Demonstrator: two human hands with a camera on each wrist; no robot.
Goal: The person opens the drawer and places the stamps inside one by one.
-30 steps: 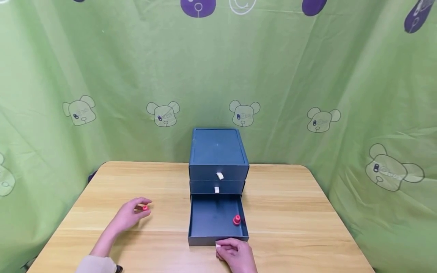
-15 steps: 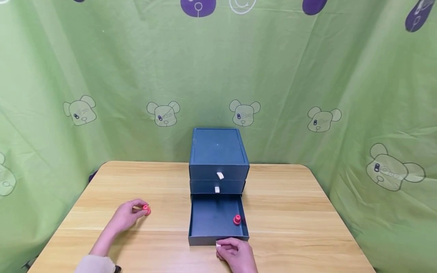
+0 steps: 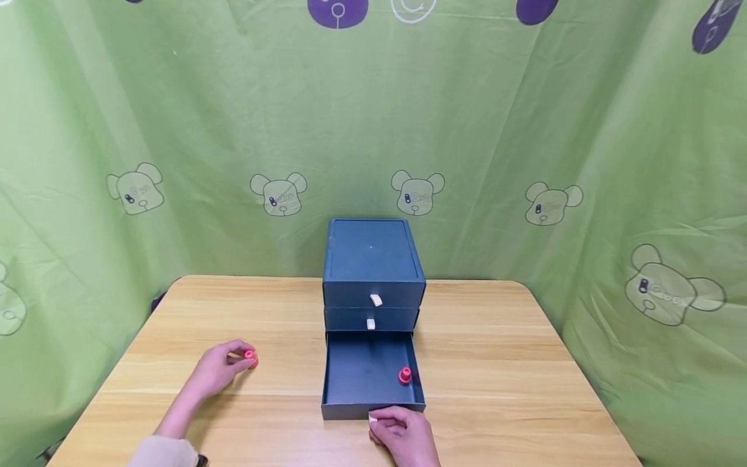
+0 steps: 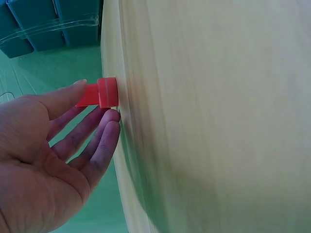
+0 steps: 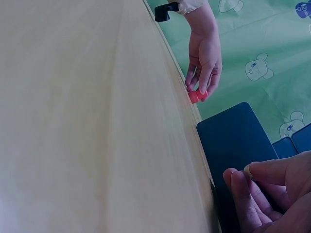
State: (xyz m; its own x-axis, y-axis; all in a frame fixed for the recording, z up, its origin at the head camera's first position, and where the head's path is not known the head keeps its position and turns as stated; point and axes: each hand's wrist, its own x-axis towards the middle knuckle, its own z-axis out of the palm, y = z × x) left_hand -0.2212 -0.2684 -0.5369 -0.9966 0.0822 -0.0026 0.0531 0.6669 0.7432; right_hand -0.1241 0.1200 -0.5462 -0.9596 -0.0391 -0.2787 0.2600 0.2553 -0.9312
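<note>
In the head view my left hand is on the left of the table, pinching a small red stepped cylinder between thumb and fingers. Its wider end sits on the tabletop, as the left wrist view shows. My right hand pinches the white pull tab on the front of the lowest drawer. That drawer is pulled out from the dark blue drawer unit. A second red stepped cylinder stands upright inside it, towards the right wall.
Two upper drawers, each with a white tab, are closed in the unit. The wooden table carries everything. A green curtain with printed bear heads hangs behind and at both sides.
My left hand has brought the red cylinder from a tilted position to upright on the table, and its fingers have drawn back slightly. My right hand and the drawer have stayed still.
</note>
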